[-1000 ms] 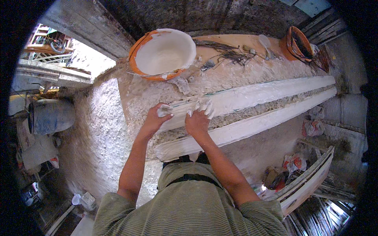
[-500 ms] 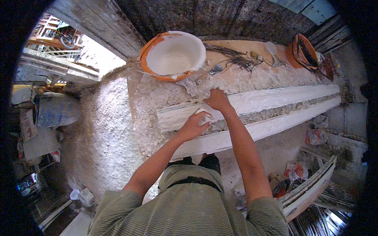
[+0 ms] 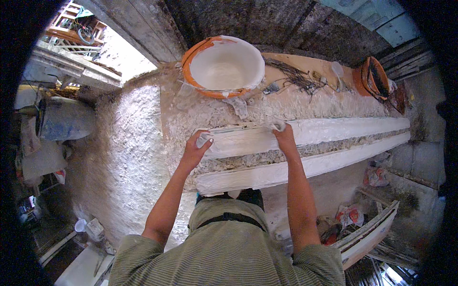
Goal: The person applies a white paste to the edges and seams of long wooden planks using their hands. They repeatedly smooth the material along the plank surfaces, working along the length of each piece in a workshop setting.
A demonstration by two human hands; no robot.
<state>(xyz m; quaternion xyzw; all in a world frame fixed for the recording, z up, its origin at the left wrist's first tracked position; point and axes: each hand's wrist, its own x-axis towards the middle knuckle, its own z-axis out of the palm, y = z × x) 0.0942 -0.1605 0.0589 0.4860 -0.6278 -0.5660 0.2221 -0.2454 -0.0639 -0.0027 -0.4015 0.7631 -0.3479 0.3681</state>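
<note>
Two long white plaster strips lie side by side on the bench: the far strip (image 3: 343, 127) and the near strip (image 3: 257, 177). My left hand (image 3: 194, 148) is at the left end of the far strip, its fingers curled round a whitish wad (image 3: 205, 138). Further right along the same strip, my right hand (image 3: 285, 138) pinches another pale, wet-looking wad (image 3: 277, 126) at the strip's far edge. What the wads are made of is too small to make out. Faint thin strands seem to lie on the strip between my hands.
An orange basin with a white-coated inside (image 3: 223, 66) stands beyond the strips. Dark rods (image 3: 305, 81) lie to its right, near an orange bucket (image 3: 369, 78). A blue-stained barrel (image 3: 67, 119) stands at the left. Crumbled plaster (image 3: 183, 112) covers the bench around the strips.
My hands, close together before, are now wide apart. The left has moved left to the far strip's end, and the right has shifted slightly right. The view has turned a little.
</note>
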